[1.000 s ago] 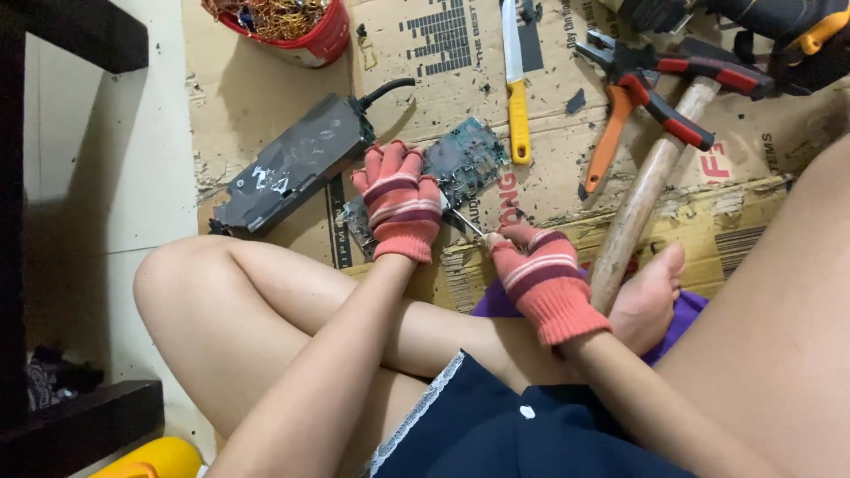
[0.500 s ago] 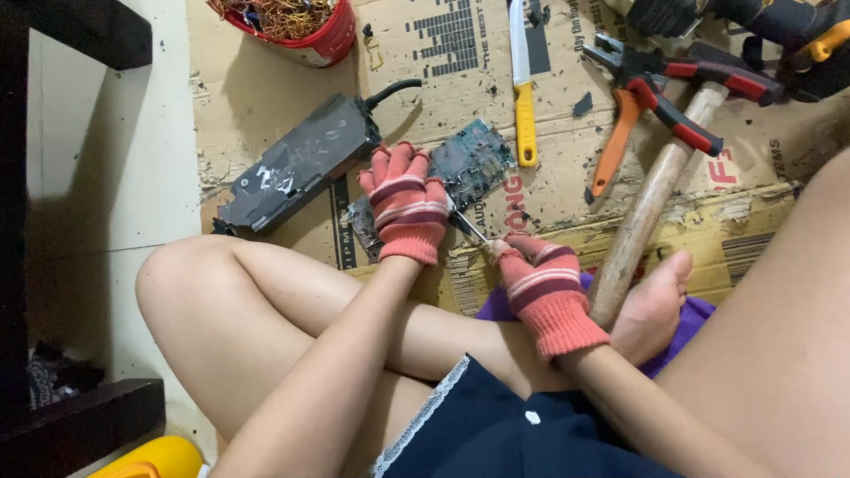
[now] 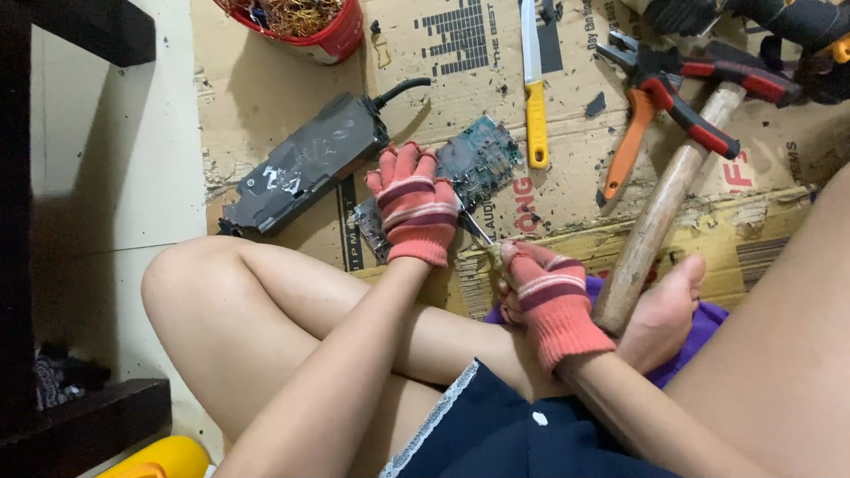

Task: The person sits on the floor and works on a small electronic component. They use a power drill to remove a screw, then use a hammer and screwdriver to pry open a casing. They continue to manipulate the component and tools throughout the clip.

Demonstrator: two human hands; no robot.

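A flattened brown cardboard box [image 3: 460, 53] with black and red print lies under and beyond both hands.
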